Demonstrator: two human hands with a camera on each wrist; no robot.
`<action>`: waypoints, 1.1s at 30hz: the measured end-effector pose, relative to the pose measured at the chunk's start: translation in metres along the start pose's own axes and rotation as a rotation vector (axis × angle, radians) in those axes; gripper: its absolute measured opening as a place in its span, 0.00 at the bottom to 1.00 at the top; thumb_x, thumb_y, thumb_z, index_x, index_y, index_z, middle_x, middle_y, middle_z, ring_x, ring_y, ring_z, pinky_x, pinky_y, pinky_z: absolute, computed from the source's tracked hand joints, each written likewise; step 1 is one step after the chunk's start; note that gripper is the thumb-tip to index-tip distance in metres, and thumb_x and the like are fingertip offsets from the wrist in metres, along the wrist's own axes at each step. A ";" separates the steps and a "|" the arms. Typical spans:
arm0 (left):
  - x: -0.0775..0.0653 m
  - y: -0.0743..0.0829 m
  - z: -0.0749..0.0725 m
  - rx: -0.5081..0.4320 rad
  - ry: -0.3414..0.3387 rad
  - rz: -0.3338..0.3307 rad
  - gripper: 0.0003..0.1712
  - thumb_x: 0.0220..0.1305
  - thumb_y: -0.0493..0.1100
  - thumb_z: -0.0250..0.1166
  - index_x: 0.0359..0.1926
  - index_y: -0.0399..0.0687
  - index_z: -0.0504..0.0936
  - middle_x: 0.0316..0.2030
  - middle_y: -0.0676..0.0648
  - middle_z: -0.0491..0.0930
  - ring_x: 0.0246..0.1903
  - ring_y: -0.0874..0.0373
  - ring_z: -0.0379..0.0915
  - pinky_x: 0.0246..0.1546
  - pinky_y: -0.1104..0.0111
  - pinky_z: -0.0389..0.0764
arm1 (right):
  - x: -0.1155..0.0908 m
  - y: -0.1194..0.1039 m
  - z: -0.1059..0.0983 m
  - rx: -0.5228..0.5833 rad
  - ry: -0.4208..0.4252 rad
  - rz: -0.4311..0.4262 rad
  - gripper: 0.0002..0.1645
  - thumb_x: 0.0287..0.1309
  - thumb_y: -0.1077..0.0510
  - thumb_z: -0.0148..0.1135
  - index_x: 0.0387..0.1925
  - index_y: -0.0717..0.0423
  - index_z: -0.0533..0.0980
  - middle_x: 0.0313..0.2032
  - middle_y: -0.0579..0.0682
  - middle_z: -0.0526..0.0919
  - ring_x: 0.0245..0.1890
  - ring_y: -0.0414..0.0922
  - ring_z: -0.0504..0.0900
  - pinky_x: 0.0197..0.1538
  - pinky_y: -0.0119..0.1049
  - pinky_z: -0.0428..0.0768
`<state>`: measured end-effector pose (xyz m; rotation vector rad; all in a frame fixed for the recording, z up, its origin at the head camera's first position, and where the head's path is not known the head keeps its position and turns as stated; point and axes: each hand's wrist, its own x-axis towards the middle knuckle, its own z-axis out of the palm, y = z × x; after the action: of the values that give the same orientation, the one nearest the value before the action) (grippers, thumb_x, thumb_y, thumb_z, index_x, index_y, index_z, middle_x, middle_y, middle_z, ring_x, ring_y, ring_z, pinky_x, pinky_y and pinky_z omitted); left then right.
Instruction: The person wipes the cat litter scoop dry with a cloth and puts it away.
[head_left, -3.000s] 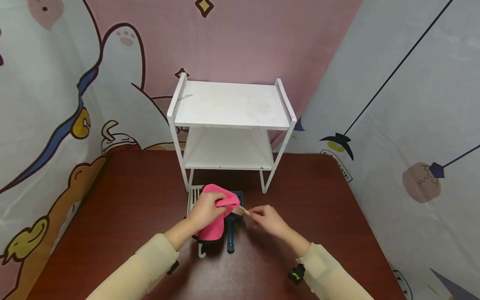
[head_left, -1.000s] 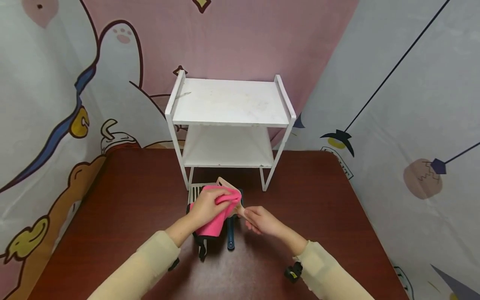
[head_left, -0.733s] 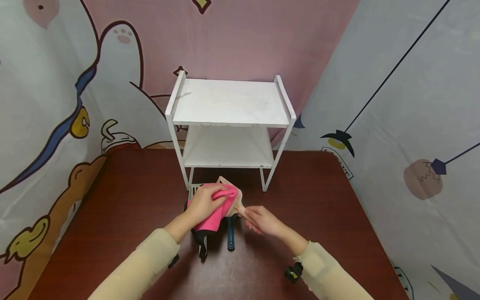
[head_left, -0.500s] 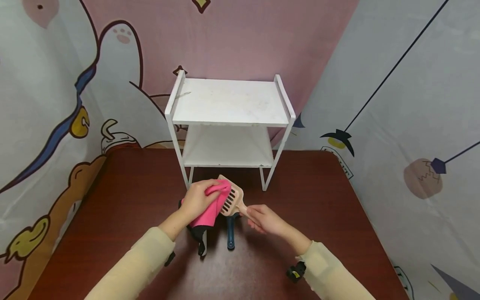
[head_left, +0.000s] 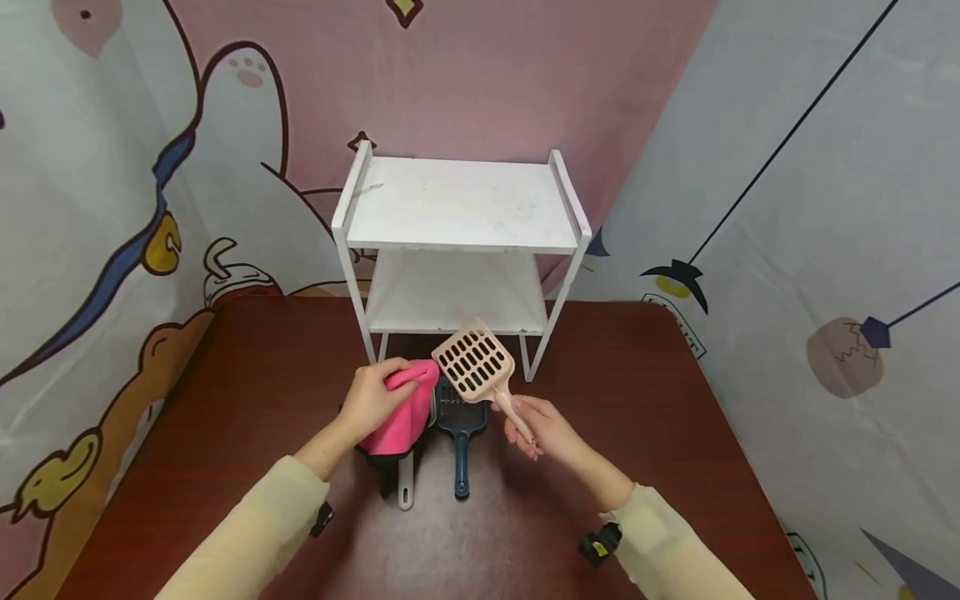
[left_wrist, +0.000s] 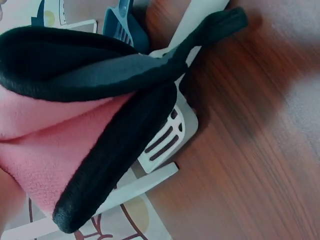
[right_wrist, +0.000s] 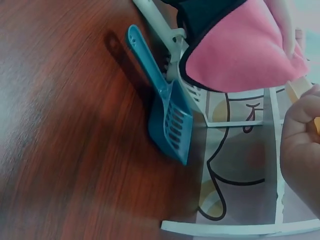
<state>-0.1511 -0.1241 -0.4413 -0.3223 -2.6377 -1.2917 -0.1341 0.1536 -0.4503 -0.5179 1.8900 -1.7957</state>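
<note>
My left hand pinches a pink cloth with black edging. In the left wrist view, a black loop hangs from that cloth and its folds open outward. My right hand grips the handle of a beige slotted litter scoop, raised with its head tilted up and left. Cloth and beige scoop nearly meet at the scoop's left corner. Below lies a dark blue litter scoop on the table. Partly covered by the cloth is a whitish slotted scoop; its slots show in the left wrist view.
A white two-tier shelf stands at the back of the brown table, just behind the scoops. Printed wall sheets hang behind and along both sides. A black strap device sits on the right wrist.
My left hand has drawn the cloth left, off the beige scoop. My right hand has raised that scoop and turned its slotted face into view, uncovering the blue scoop's head.
</note>
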 end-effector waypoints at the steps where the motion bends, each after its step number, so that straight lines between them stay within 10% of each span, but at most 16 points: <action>1: 0.000 0.001 0.001 -0.005 -0.011 0.012 0.09 0.54 0.39 0.69 0.37 0.44 0.82 0.31 0.43 0.82 0.21 0.60 0.70 0.23 0.73 0.73 | 0.000 -0.001 0.001 0.010 0.003 -0.004 0.29 0.73 0.56 0.30 0.52 0.82 0.62 0.21 0.42 0.73 0.10 0.32 0.66 0.13 0.26 0.62; 18: 0.005 -0.005 -0.033 -0.024 0.199 -0.009 0.09 0.54 0.38 0.69 0.38 0.42 0.83 0.29 0.42 0.82 0.22 0.59 0.67 0.23 0.75 0.70 | -0.010 -0.020 -0.012 -0.123 -0.043 0.008 0.19 0.68 0.59 0.45 0.49 0.73 0.70 0.20 0.44 0.72 0.11 0.33 0.61 0.15 0.26 0.60; 33: -0.002 -0.012 -0.079 0.023 0.325 -0.063 0.09 0.56 0.41 0.68 0.39 0.44 0.83 0.29 0.43 0.81 0.23 0.63 0.66 0.22 0.80 0.68 | -0.010 -0.093 -0.036 -0.243 -0.007 -0.041 0.21 0.59 0.66 0.54 0.54 0.69 0.71 0.22 0.45 0.71 0.13 0.35 0.60 0.17 0.29 0.60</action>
<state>-0.1473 -0.1944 -0.4031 -0.0222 -2.4017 -1.2141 -0.1518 0.1825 -0.3558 -0.6510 2.1202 -1.5947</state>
